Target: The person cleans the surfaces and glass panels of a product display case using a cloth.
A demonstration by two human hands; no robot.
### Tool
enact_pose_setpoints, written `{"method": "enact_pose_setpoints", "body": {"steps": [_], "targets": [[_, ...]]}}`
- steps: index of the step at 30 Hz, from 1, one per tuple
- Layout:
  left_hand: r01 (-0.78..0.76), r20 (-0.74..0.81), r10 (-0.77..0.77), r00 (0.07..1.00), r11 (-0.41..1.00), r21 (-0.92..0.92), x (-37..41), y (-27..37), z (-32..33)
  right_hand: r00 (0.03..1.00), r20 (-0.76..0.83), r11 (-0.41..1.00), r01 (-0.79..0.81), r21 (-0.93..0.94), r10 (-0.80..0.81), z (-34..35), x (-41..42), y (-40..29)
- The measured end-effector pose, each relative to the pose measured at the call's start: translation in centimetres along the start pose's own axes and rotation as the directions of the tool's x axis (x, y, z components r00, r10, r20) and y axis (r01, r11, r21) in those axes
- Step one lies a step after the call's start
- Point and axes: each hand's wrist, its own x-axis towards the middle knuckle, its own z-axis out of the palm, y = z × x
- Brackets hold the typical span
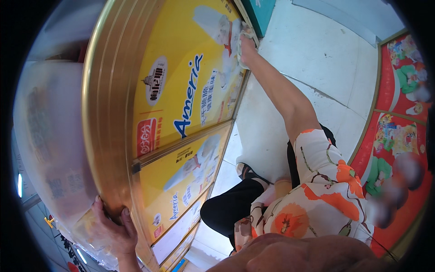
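My left hand (117, 231) grips the rounded corner of the gold metal rim (90, 112) along a display case, at the lower left. Its thumb and a finger rest on the metal, and part of the hand lies over clear plastic packaging. My right arm is stretched out towards the top. With its fingers bent, my right hand (247, 49) presses a pale, crumpled cloth (242, 56) against the yellow printed panel (163, 85) on the side of the case, near its lower edge. The cloth partly covers a printed figure in a chef's hat.
Large plastic-wrapped goods (51, 129) stand beyond the rim at left. A teal box or panel (260, 15) stands by the case at the top. Red printed panels (370, 166) line the right side. Pale floor tiles (312, 57) and my sandalled foot (251, 172) lie between.
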Motion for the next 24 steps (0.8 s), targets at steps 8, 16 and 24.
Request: {"method": "enact_pose_setpoints", "body": {"steps": [8,16,24], "targets": [[0.072,0.03,-0.081,0.996,0.969,0.238,1.7,3.1,-2.3,0.489,0.287,0.471,0.872,-0.134,-0.824,10.3,-23.7,-15.1],[-0.048,-0.06,0.04,0.997,0.989,-0.14,1.5,1.6,-0.5,0.355,0.399,0.281,0.931,-0.234,-0.845,8.2,-27.4,-12.3],[0.002,-0.073,-0.022,0.997,0.963,-0.27,1.5,2.6,-0.7,0.791,0.172,0.673,0.595,-0.439,-0.587,5.6,-26.6,-5.5]]}}
